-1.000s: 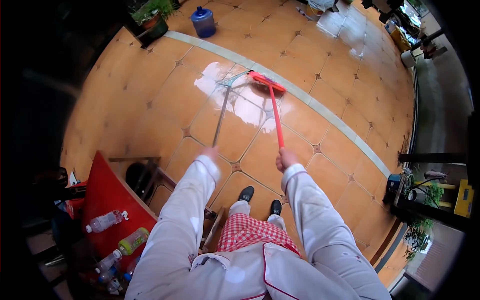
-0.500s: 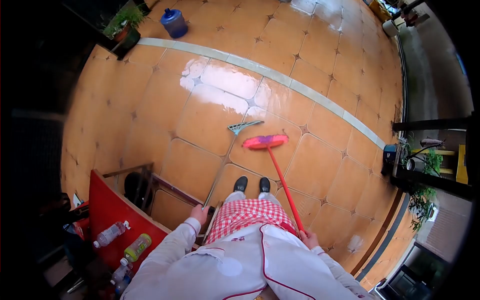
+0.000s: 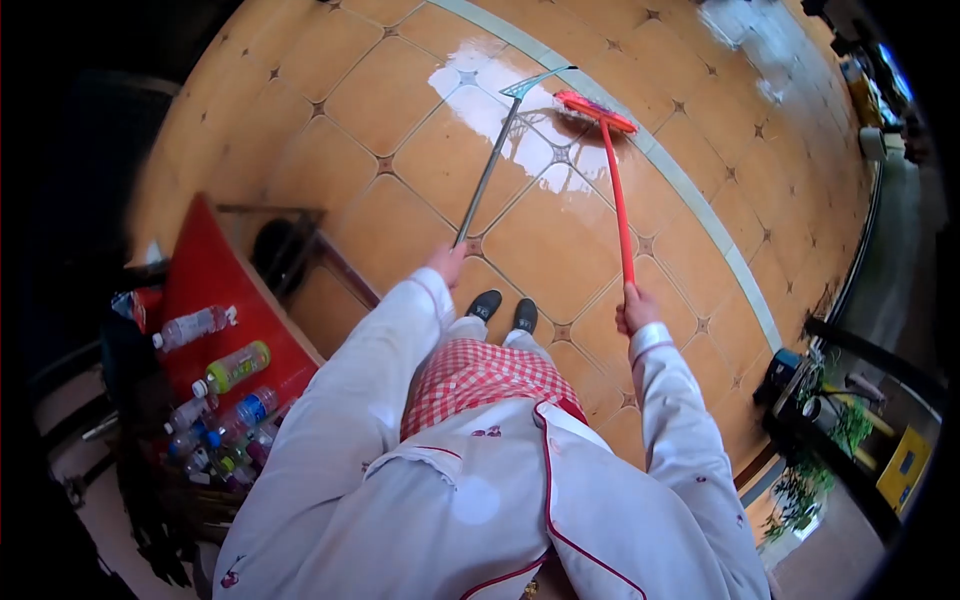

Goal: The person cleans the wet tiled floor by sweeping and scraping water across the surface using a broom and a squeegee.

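My left hand (image 3: 447,263) is closed round the grey handle of a tool with a teal triangular head (image 3: 519,88), stretched out over the wet tiles. In my right hand (image 3: 637,309) is the red handle of a broom, whose pink-red head (image 3: 597,111) rests near the pale strip across the floor. Both arms reach forward, and the two heads are close to each other but apart. A shiny wet patch (image 3: 540,150) lies on the orange tiles beneath and beside them.
At the left, a red tabletop (image 3: 215,285) bears several plastic bottles (image 3: 238,367), beside a dark frame. My shoes (image 3: 486,304) stand on the tiles. Plants (image 3: 853,428), dark rails and a yellow object (image 3: 904,468) are at the right.
Half a second ago both tool heads were close to my feet; now both hands have pushed them forward, away from me. The view has shifted, and the blue jug is out of sight.
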The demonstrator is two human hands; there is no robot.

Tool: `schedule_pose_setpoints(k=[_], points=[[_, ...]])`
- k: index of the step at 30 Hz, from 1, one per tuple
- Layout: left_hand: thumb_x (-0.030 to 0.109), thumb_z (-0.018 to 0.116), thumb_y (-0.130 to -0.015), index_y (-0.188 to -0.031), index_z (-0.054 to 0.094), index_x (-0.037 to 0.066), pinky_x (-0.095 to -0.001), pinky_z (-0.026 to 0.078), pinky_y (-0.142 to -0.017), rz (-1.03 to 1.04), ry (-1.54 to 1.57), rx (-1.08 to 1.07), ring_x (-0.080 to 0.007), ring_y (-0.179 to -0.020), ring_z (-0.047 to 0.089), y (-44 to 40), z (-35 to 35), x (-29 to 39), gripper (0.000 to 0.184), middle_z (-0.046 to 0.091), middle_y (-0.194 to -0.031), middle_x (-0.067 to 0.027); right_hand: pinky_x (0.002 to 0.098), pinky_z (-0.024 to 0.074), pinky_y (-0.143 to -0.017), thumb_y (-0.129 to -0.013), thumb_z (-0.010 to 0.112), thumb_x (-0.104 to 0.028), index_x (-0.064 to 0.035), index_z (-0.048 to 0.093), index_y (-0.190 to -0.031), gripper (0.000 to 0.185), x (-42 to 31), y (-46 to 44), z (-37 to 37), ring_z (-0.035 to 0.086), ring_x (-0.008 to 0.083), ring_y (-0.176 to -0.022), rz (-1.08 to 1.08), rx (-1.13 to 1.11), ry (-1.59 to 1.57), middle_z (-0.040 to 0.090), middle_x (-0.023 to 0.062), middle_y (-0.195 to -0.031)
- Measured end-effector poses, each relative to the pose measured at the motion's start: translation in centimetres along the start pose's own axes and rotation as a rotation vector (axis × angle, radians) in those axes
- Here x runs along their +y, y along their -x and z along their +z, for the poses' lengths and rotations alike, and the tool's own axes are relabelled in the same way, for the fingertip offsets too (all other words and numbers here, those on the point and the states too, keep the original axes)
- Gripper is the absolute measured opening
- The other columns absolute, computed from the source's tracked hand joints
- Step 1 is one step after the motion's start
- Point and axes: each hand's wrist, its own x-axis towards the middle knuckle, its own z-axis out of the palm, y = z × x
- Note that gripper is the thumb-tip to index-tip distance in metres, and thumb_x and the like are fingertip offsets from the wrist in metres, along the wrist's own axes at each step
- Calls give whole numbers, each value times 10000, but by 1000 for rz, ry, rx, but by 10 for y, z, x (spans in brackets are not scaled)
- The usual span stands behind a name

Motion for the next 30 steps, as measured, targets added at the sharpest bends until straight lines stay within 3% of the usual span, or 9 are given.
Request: schedule_pose_setpoints(k=[5,7,10,12,13,20,24,28,30], points=[[343,373,-772,-725,420,8,-301,310,-281,98,-97,280,-174,-289,390,60,-14,-134,341,403,-428,-77,234,259,-251,-772,421,-282,-93,442,-889,224,71,65,-45,342,109,-289,-41,-54,222,349,5,-417],[331,378,-771,-722,418,20,-288,304,-276,-170,199,215,-157,-297,387,128,-28,-99,317,388,-432,-59,215,264,-268,-766,433,-247,-60,466,-827,199,81,90,-56,350,88,-307,-50,-78,292,353,-12,-431],[342,355,-779,-722,392,43,-269,288,-279,-366,388,183,-141,-309,356,147,-23,-133,306,370,-460,-37,272,326,-312,-751,456,-227,-42,487,-839,206,109,84,-68,433,152,-347,-281,-192,513,441,54,-458],[347,351,-781,-725,388,46,-269,281,-282,-402,517,212,-140,-310,339,141,-19,-155,308,360,-463,-37,344,387,-414,-733,473,-212,-28,490,-857,222,124,61,-65,516,263,-471,-734,-185,806,515,157,-561],[351,346,-783,-728,383,48,-268,275,-285,-431,623,218,-140,-310,323,138,-23,-158,310,349,-466,-36,398,401,-513,-726,469,-216,-35,483,-875,235,94,66,-47,512,349,-601,-611,-231,938,512,211,-664],[341,330,-796,-664,357,43,-264,251,-288,-441,1080,229,-131,-310,284,63,-71,-157,326,292,-449,-27,421,387,-564,-747,411,-250,-70,472,-833,208,-77,16,171,497,352,-655,-805,-577,1549,525,187,-699],[319,308,-809,-597,330,63,-251,241,-290,-347,1160,186,-125,-316,272,-13,-94,-165,332,266,-435,-13,375,406,-611,-745,415,-287,-110,494,-871,231,-119,-7,318,529,272,-708,-954,-564,1904,550,117,-756],[255,333,-802,-623,405,33,-303,320,-318,-614,1188,249,-182,-341,381,-39,-126,-92,293,398,-452,-63,353,405,-636,-756,397,-290,-150,481,-915,228,-140,-5,382,536,234,-739,-987,-381,2068,554,77,-773],[159,383,-761,-645,479,-4,-327,379,-364,501,428,230,-223,-420,475,-139,-48,-174,222,499,-534,-115,358,404,-623,-764,383,-287,-172,452,-946,227,-171,-8,366,537,234,-725,-970,-349,2171,552,65,-772]])
